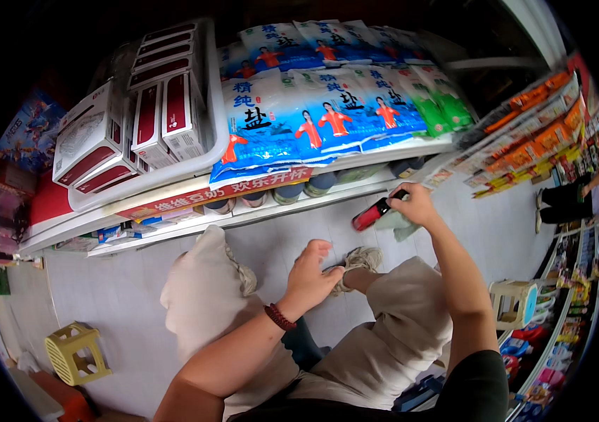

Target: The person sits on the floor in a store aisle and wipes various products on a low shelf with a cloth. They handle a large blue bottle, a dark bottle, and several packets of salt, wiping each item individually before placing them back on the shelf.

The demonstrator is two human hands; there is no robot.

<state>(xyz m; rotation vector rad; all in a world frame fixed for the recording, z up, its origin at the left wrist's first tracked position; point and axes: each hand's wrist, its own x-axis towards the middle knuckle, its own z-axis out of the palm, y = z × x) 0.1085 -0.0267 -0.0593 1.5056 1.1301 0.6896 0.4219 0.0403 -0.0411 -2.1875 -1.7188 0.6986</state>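
Observation:
My right hand (416,203) grips a red bottle (367,216) by its black cap, out beyond my right knee and just in front of the shelf's lower edge. A pale green cloth (404,227) hangs or lies right under that hand; whether the fingers also hold it is unclear. Over the gap between my legs, my left hand (310,274) is empty, its fingers apart and slightly curled. A dark red bead bracelet (280,316) circles the left wrist. Before me stands a white store shelf (257,213) with jars (289,193) on its low tier.
Blue-and-white plastic packs (325,116) and a white plastic bin (220,105) of boxes fill the upper shelf. Orange snack packets (542,140) hang at right. A yellow stool (77,353) stands left, a white stool (510,303) right. Another person's legs (566,200) show far right.

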